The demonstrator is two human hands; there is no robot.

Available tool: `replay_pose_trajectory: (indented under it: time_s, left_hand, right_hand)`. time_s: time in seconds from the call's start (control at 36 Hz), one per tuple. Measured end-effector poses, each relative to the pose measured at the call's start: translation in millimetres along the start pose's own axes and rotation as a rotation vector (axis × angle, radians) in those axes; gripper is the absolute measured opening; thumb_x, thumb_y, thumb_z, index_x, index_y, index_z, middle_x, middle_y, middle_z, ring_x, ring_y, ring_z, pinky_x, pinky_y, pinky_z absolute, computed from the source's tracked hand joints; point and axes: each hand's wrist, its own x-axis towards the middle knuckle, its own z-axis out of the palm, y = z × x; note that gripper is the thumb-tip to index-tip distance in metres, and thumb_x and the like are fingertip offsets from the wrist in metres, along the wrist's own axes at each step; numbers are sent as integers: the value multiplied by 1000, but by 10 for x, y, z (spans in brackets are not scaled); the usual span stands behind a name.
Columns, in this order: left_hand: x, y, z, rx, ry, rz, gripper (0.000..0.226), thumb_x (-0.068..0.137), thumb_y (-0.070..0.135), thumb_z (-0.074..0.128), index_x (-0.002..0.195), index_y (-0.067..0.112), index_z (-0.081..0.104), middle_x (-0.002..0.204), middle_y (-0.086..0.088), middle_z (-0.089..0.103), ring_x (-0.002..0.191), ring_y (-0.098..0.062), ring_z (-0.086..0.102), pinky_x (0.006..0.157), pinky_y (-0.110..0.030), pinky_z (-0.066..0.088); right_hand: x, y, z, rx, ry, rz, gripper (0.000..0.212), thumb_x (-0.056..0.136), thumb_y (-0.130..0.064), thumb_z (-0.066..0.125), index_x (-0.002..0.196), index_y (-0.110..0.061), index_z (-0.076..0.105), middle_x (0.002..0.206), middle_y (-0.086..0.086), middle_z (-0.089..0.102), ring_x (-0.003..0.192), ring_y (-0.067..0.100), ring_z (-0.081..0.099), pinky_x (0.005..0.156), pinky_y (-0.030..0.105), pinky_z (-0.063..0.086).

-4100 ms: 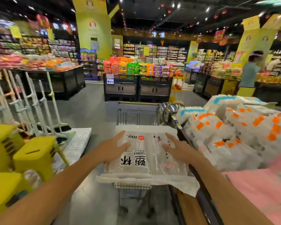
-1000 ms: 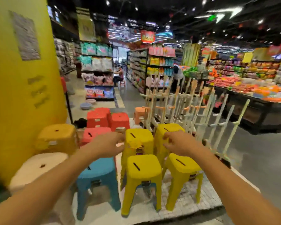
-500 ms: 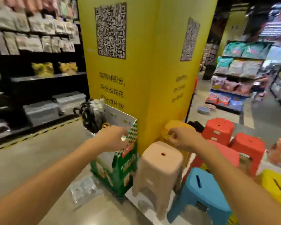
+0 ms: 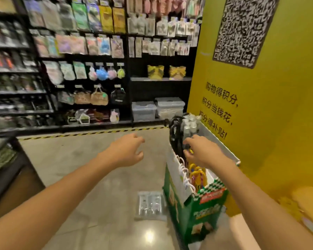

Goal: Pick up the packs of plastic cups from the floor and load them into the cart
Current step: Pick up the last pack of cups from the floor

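one clear pack of plastic cups lies flat on the grey floor, near us, just beside the left wall of a green cardboard display bin. we hold both arms out in front, above the floor and well above the pack. our left hand hangs in the air with the fingers loose and spread, holding nothing. our right hand hovers over the bin's open top, fingers loosely curled and empty, near the black loops and coloured items inside. the bin stands against a yellow pillar on the right, which carries a qr code and printed characters. far across the floor, black shelves hold hanging packets, blurred.
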Motion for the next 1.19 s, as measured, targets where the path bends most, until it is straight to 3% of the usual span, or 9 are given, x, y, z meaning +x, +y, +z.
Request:
replay_pose_trajectory:
  time_s: [0.11,0.33,0.69,1.0,1.11,1.19]
  left_hand:
    - [212,-344,94,10,30,-84,56,92,44,56,144,26,43,139,-1,48,119,-21,52,98,-39,50]
    - [940,-1063,362,39,42,-146,53,93,46,53,142,30,43,131,2,53,115,-17,53,94,-33,48]
    - [2347,-2009,1253,-32,-181,-106,51,94,42,49,142,24,46,134,-3,56,115,-24,57,98,-41,47]
    - [3257,-2306,2764,-186,-406,-206,58,97,35,48,150,22,31,136,-12,54,117,-31,56,96,-41,47]
    - [3519,-2524,3605,-276,-383,-259,58,96,36,47,149,24,30,133,-9,55,116,-27,57,93,-43,50]
    - [3631,-2647,4338,-345,-403,-294,60,97,35,46,152,27,23,133,-7,54,117,-24,57,92,-43,51]
  right_hand:
    - [568,-138,188,36,-25,-94,41,98,-42,49,135,-24,53,125,4,55,115,27,55,84,41,53]
    - [1598,-380,632,39,-34,-174,44,99,-41,49,140,-25,49,131,2,55,115,26,56,85,40,52]
    - [2826,-455,1673,116,-176,-25,36,97,-37,47,130,-24,55,122,3,60,109,26,59,83,41,53]
    - [3587,-39,3450,279,-381,149,40,98,-29,46,135,-17,55,125,10,61,112,32,58,82,41,51]
    - [3736,128,4418,349,-375,239,38,97,-30,47,132,-18,55,120,9,59,104,30,59,73,38,48]
    - [3717,208,5164,392,-430,321,37,98,-29,50,132,-15,56,122,10,59,107,31,58,80,39,47]
